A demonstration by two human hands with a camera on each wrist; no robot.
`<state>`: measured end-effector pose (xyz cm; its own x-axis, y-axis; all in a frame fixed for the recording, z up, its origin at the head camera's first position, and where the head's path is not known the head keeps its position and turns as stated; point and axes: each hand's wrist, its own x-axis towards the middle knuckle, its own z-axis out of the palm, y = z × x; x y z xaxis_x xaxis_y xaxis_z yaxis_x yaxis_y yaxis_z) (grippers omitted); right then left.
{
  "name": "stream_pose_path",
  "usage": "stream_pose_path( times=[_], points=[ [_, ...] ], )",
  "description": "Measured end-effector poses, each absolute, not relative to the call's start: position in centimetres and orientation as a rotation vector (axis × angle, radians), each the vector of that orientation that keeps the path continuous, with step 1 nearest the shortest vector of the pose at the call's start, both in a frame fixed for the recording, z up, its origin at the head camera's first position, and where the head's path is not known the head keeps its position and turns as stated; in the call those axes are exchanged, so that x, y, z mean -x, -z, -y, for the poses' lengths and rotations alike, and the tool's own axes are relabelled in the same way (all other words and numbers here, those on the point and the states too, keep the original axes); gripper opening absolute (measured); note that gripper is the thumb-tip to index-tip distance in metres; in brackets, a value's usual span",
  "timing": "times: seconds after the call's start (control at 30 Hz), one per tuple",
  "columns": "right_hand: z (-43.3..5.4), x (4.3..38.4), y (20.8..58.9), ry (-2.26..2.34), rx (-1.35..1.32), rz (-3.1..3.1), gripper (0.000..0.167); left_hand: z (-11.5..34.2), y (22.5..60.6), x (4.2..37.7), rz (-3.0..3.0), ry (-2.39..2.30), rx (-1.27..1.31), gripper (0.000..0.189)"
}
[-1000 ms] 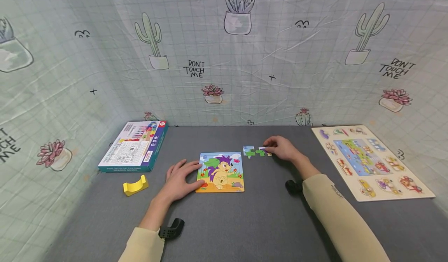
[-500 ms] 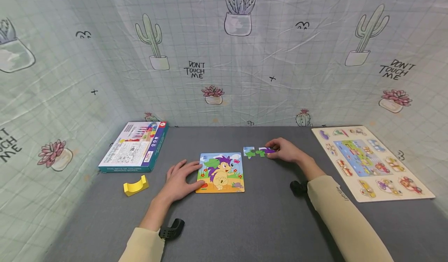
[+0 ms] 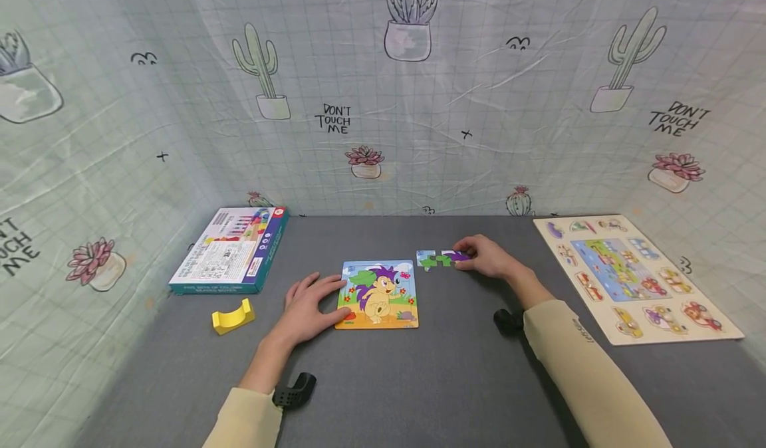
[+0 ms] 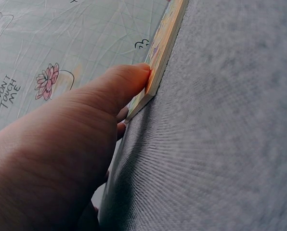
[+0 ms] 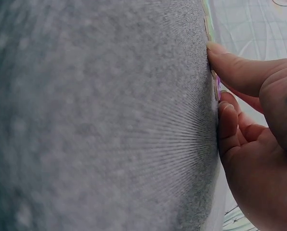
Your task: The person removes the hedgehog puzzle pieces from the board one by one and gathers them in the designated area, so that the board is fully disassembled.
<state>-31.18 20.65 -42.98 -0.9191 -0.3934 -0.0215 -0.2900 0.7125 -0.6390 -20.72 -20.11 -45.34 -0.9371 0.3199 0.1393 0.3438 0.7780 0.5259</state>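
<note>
A square hedgehog picture puzzle (image 3: 377, 302) lies on the grey table. My left hand (image 3: 312, 308) rests at its left side, fingers spread, the thumb on top near the lower left corner. In the left wrist view that thumb (image 4: 126, 79) touches the board's edge. Behind the board to the right, my right hand (image 3: 487, 256) pinches a green-and-purple jigsaw piece (image 3: 456, 257) between thumb and fingers, low at the table. Just left of it lies a blue-and-green jigsaw piece (image 3: 425, 258); the two look to be touching. In the right wrist view, the held piece (image 5: 217, 86) is mostly hidden.
A yellow curved block (image 3: 233, 317) lies left of my left hand. Behind it is a flat box (image 3: 230, 252) with a teal side. At the right lies a wooden picture board (image 3: 574, 282). A printed cloth (image 3: 395, 189) hangs behind and beside the table.
My right hand has shifted slightly right and down, showing more of the purple on its piece. The gap to the piece on the left has narrowed. My left hand has stayed put.
</note>
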Motion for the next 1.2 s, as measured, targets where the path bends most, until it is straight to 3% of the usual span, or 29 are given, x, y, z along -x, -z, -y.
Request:
stream_pose_path(
  times=[0.37, 1.2],
  points=[
    [-20.0, 30.8, 41.8, 1.109, 0.589, -2.748, 0.052, 20.0, 45.2, 21.0, 2.906, 0.874, 0.567, 0.062],
    [-10.3, 27.9, 41.8, 1.278, 0.737, -2.623, 0.056, 20.1, 45.5, 20.7, 2.904, 0.884, 0.553, 0.061]
  ],
)
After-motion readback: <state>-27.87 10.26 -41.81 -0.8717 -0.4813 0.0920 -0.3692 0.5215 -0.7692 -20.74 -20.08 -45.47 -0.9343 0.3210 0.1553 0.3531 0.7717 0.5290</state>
